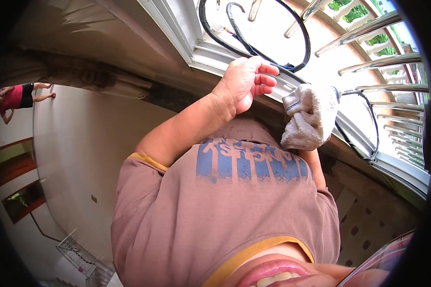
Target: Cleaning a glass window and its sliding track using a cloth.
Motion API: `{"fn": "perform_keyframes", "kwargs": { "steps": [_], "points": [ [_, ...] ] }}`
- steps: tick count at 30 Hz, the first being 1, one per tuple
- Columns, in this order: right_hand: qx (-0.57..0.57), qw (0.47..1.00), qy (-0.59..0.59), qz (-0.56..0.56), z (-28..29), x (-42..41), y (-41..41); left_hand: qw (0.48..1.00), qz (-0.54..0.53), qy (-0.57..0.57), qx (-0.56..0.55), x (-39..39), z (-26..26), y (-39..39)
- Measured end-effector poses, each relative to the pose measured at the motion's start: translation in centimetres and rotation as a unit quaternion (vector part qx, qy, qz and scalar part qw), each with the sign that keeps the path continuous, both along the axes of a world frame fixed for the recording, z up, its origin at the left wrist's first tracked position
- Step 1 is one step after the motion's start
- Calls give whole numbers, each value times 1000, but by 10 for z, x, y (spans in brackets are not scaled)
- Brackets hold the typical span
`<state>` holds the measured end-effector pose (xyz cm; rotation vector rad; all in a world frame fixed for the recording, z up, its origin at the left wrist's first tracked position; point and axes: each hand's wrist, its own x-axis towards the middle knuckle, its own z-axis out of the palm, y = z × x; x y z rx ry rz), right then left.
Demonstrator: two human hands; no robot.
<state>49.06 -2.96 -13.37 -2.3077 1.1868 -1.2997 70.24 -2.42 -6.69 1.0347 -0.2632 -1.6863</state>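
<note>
My left hand is raised over the window sill frame, fingers loosely curled and apart, holding nothing. Just below its fingertips runs a black cable, looped on the sill outside. To the right of it a bunched white terry cloth covers most of my right hand; only a bit of skin shows at the cloth's lower edge, with the forearm below. The cloth is beside the white sliding-window track, and the fingers under it are hidden.
Shiny metal bars stand outside the window, with a balustrade beyond. More black cable hangs over the track at the right. Inside, a person in a red top is far off at the left, near a metal stair railing.
</note>
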Motion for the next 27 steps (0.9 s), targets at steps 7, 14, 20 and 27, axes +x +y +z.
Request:
{"fn": "perform_keyframes", "kwargs": {
  "steps": [7,14,20,27],
  "points": [
    [-85,996,-11,12,11,19,3,994,34,99,-24,4,-20,8],
    [-145,978,-31,147,25,26,-6,983,14,165,-84,5,-22,11],
    [-117,973,-6,197,34,29,-8,984,10,173,-44,10,-20,4],
    [-87,976,39,195,50,50,-8,976,-70,156,-132,17,-2,5]
  ]
}}
